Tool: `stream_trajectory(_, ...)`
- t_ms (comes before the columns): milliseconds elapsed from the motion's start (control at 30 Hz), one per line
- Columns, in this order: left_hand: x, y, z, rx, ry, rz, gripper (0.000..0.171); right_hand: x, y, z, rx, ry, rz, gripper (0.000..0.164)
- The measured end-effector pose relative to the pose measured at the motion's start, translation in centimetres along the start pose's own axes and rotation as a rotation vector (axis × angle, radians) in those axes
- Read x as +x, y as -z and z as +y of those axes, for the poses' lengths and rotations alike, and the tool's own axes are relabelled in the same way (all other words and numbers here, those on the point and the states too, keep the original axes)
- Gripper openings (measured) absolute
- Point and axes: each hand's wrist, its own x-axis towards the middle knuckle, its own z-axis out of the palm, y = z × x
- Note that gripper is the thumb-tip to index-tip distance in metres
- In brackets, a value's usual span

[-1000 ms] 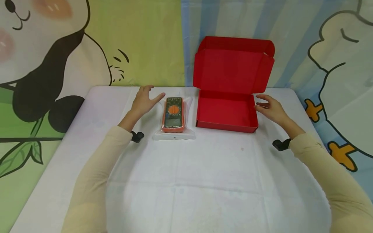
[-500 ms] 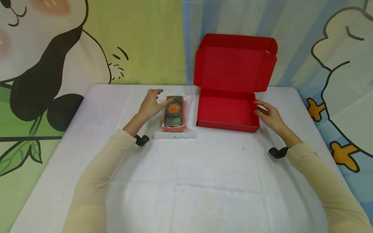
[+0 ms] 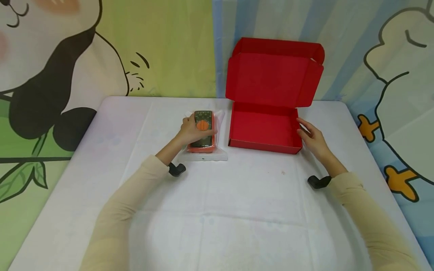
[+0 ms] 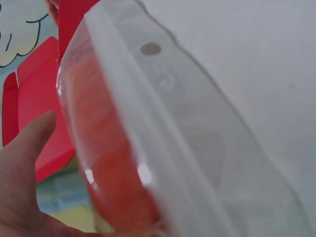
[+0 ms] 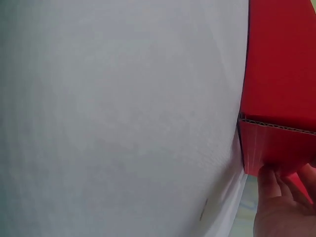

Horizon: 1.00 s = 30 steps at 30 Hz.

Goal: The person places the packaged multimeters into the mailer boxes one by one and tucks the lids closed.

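A multimeter [image 3: 202, 141] with an orange dial and orange casing lies in a clear zip bag [image 3: 217, 155] on the white table. My left hand [image 3: 190, 131] is over it, thumb stretched across the face and the other fingers at its left side. In the left wrist view the thumb [image 4: 34, 136] stands straight and apart from the bag. A red cardboard box [image 3: 264, 148] stands to the right with its lid raised. My right hand [image 3: 315, 141] is at the box's right wall, and in the right wrist view its fingertips [image 5: 268, 177] touch the outside of that wall.
The raised lid [image 3: 271, 75] leans back toward a striped cloth backdrop [image 3: 271, 19] behind the table [image 3: 220, 226]. A black wrist mount [image 3: 177, 169] juts from the left sleeve, and another black mount [image 3: 319, 182] from the right.
My left hand has moved right and toward me, from beside the bagged multimeter to over it. My right hand has shifted slightly toward me along the box's right wall.
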Motion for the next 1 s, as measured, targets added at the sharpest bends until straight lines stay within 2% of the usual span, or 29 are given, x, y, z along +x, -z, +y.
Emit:
stream_trajectory(133,0.1,-1.1,-0.4,0.037,0.029,0.039,0.125,-0.1,-0.3,0.3,0.017,0.003,0.016,0.054)
stream_trajectory(300,-0.2,-2.2,-0.6,0.092,0.033,0.101,0.135,-0.2,-0.5,0.4,0.042,-0.012,0.018,0.054)
stream_trajectory(433,-0.4,-2.7,-0.4,0.141,0.039,0.119,0.142,-0.4,-0.7,0.3,0.057,-0.028,0.024,0.055)
stream_trajectory(667,-0.4,-3.0,-0.2,0.124,0.045,0.132,0.137,-0.4,-0.8,0.5,0.091,-0.051,0.023,0.056)
stream_trajectory(833,-0.2,-3.1,-0.1,0.114,0.038,0.16,0.131,-0.3,-0.7,1.3,0.201,-0.069,0.016,0.057)
stream_trajectory(1000,-0.4,-3.2,0.0,0.097,0.026,0.175,0.125,-0.4,-0.5,1.8,0.379,-0.114,0.004,0.058)
